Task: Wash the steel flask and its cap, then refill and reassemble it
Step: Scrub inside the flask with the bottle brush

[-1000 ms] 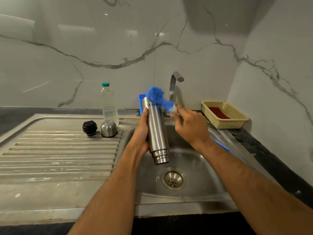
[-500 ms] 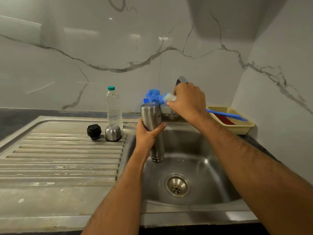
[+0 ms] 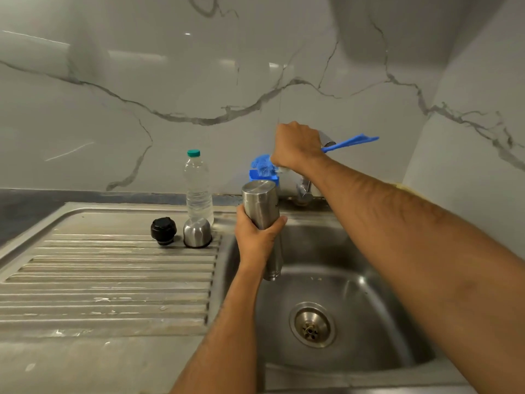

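My left hand [image 3: 255,237] grips the steel flask [image 3: 262,206] around its middle, upside down, base up, over the left side of the sink basin [image 3: 355,280]. My right hand [image 3: 297,146] is raised above the flask and grips a blue bottle brush [image 3: 350,143]; its bristle head [image 3: 262,166] points down-left just above the flask's base, its handle sticks out to the right. On the drainboard [image 3: 99,280] stand the black inner stopper [image 3: 163,231] and the steel cup cap [image 3: 197,233], mouth down.
A clear plastic water bottle [image 3: 197,186] with a green cap stands behind the steel cap. The tap [image 3: 304,191] rises behind my right hand, partly hidden. A blue holder [image 3: 254,175] sits at the wall behind the flask. The drain [image 3: 312,325] lies in the basin's floor.
My right hand lifted the brush up and away from the flask's base. My left hand turned the flask more upright. The view has tilted up and shifted.
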